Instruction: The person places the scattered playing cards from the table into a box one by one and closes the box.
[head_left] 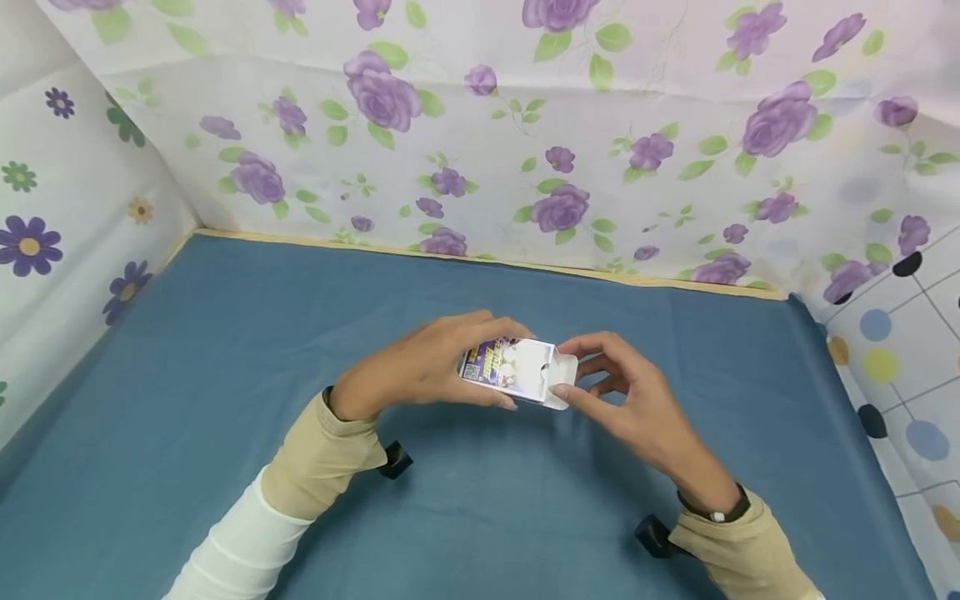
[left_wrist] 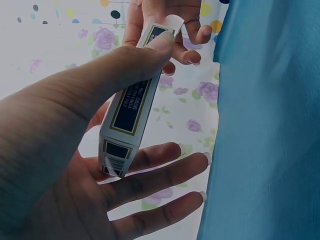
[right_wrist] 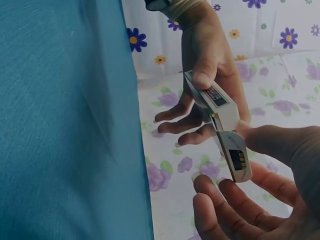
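A small printed cardboard box (head_left: pixel 517 367), white with purple and yellow print, is held above the blue cloth. My left hand (head_left: pixel 427 362) grips it by its edges, the thumb on the near side and fingers on the far side. In the left wrist view the narrow side of the box shows dark panels with lettering, and several fingers are spread below it. The end flap (right_wrist: pixel 239 162) stands folded out at the box's right end. My right hand (head_left: pixel 637 408) pinches this end between thumb and index finger, its other fingers loosely bent. What lies inside is hidden.
A blue cloth (head_left: pixel 225 350) covers the table. Behind it hangs a white sheet with purple roses (head_left: pixel 450 125). Flower-print sheeting (head_left: pixel 45 317) borders the left side, and dotted sheeting (head_left: pixel 900 392) borders the right.
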